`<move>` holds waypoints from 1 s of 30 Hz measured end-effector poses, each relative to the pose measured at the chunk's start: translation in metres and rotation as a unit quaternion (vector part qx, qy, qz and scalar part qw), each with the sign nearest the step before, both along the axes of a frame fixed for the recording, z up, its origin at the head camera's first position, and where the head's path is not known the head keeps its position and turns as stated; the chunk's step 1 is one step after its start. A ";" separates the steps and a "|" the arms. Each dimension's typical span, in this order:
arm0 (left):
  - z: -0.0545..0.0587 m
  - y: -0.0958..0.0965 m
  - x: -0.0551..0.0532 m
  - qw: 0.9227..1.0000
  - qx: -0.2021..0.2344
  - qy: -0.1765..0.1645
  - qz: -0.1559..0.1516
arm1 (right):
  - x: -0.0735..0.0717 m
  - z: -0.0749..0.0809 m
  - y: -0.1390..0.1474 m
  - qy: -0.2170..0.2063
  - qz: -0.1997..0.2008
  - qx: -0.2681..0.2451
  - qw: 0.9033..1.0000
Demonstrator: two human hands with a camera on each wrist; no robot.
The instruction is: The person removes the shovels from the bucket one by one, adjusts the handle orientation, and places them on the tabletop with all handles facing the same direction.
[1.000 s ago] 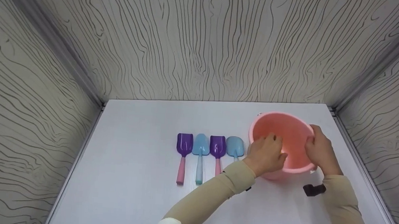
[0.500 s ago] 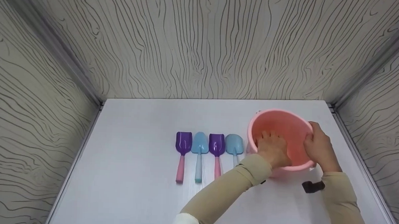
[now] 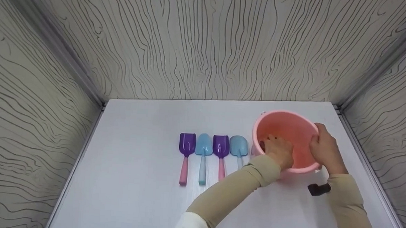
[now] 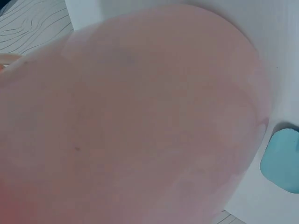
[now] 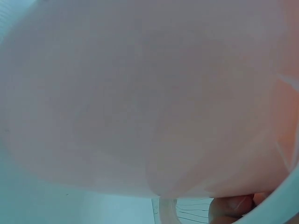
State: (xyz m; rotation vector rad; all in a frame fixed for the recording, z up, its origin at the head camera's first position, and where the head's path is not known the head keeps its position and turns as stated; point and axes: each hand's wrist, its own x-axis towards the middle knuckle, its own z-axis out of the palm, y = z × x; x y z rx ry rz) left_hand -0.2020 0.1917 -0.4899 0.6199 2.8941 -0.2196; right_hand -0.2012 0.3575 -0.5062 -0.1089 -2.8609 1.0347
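A pink bucket (image 3: 281, 122) stands tilted at the right of the white table, its mouth toward me. My right hand (image 3: 326, 150) grips its right rim, thumb inside; in the right wrist view, fingers (image 5: 229, 206) show below the bucket wall. My left hand (image 3: 279, 152) reaches over the near rim into the bucket; its fingertips and anything under them are hidden. Left of the bucket lie toy shovels side by side: a purple shovel (image 3: 187, 144), a light-blue shovel (image 3: 204, 145), another purple shovel (image 3: 221, 145) and another light-blue shovel (image 3: 239, 146), partly behind my left sleeve.
Wood-patterned panels (image 3: 206, 49) enclose the white table (image 3: 129, 158) at the back and sides. A black piece (image 3: 319, 189) sticks out at my right wrist. The bucket wall fills most of both wrist views.
My left hand has moved right and deeper into the bucket from above its near rim. My right hand keeps its grip on the rim, and the shovels lie as before.
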 end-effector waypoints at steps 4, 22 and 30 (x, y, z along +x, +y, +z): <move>-0.001 0.002 0.001 1.000 -0.024 -0.006 -0.001 | 0.000 -0.001 0.000 -0.002 0.001 -0.001 1.000; -0.006 0.019 -0.010 0.991 -0.136 -0.013 0.002 | -0.002 0.000 0.000 0.006 -0.002 0.000 1.000; -0.008 0.018 -0.010 0.998 -0.062 0.032 0.003 | -0.002 -0.001 0.000 0.004 0.001 -0.002 1.000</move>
